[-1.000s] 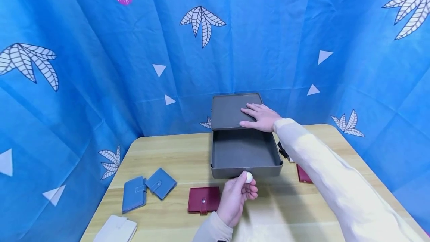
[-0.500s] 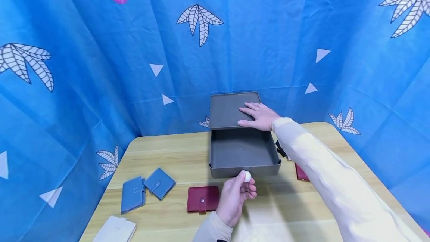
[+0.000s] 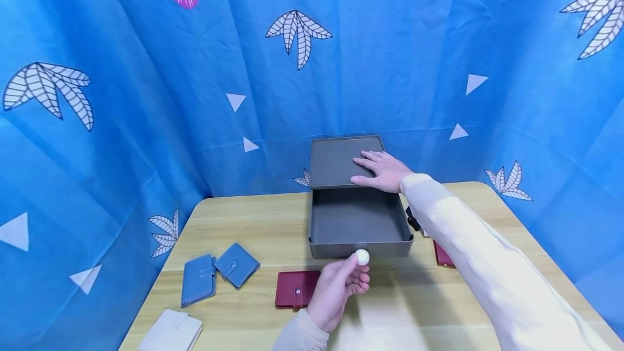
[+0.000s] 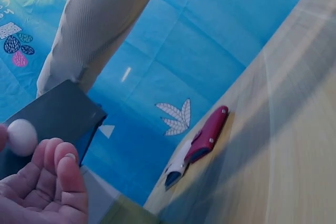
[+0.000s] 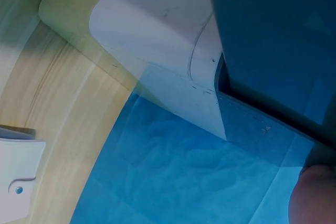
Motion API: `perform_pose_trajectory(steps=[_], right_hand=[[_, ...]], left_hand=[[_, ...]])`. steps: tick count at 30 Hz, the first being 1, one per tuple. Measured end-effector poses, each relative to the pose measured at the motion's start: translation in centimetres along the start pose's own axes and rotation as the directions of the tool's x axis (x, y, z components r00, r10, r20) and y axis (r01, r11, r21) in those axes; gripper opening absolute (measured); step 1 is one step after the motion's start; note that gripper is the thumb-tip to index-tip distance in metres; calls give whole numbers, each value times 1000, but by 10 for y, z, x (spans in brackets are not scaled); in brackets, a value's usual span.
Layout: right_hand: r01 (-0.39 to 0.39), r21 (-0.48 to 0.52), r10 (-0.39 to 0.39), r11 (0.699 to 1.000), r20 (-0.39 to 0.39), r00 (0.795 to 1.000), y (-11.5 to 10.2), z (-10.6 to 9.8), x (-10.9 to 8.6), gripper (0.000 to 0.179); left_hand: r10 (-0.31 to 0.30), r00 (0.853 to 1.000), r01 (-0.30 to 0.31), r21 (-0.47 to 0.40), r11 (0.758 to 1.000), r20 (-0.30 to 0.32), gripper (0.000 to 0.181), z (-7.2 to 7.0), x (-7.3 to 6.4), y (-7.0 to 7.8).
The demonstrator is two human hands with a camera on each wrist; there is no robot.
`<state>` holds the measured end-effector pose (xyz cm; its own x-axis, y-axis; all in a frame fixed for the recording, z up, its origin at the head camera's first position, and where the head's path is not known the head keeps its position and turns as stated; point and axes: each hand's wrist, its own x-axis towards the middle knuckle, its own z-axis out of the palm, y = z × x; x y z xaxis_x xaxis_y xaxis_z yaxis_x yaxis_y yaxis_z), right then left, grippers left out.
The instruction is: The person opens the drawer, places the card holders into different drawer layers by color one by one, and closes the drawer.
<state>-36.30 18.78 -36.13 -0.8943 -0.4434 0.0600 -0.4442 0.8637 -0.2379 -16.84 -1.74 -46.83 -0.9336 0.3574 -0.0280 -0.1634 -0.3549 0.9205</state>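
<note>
A dark grey box [image 3: 336,162] stands at the back of the table, its drawer [image 3: 361,221] pulled out toward me with nothing visible inside. My left hand [image 3: 336,292] is at the white round knob [image 3: 362,257] on the drawer front. In the left wrist view the knob [image 4: 22,137] sits between the thumb and curled fingertips, though how firmly they hold it is unclear. My right hand [image 3: 385,171] rests on the box top with fingers spread. The right wrist view shows mostly the box's side, with part of the right hand [image 5: 315,198] at the lower right corner.
A red snap wallet [image 3: 297,288] lies left of my left hand. Two blue wallets [image 3: 237,264] and a white one [image 3: 171,331] lie farther left. Right of the box, another red wallet [image 3: 442,254] is partly behind my sleeve. A blue curtain [image 3: 390,69] encloses the table [image 3: 253,221].
My left hand has shifted slightly left and back, so more of the knob shows beside the thumb. The drawer and my right hand stay put; the head view has swayed slightly.
</note>
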Motion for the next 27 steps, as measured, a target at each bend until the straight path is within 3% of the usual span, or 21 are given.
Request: perform_pose_trajectory(steps=[10,17,22,27], right_hand=[[-10,1,10,1000,3,1000,-2,2,-2,84],[-6,-1,6,1000,-3,1000,-3,3,-1,84],[-7,-1,7,1000,6,1000,-3,3,-1,86],[-18,-4,18,1000,2,1000,0,4,-1,85]], left_hand=[[-44,998,35,169,985,50,23,-37,-9,4],[-91,996,83,299,951,13,27,-69,-13,10],[-99,995,98,404,909,-20,33,-94,-16,17],[-67,997,75,549,832,-34,40,-115,-15,29]])
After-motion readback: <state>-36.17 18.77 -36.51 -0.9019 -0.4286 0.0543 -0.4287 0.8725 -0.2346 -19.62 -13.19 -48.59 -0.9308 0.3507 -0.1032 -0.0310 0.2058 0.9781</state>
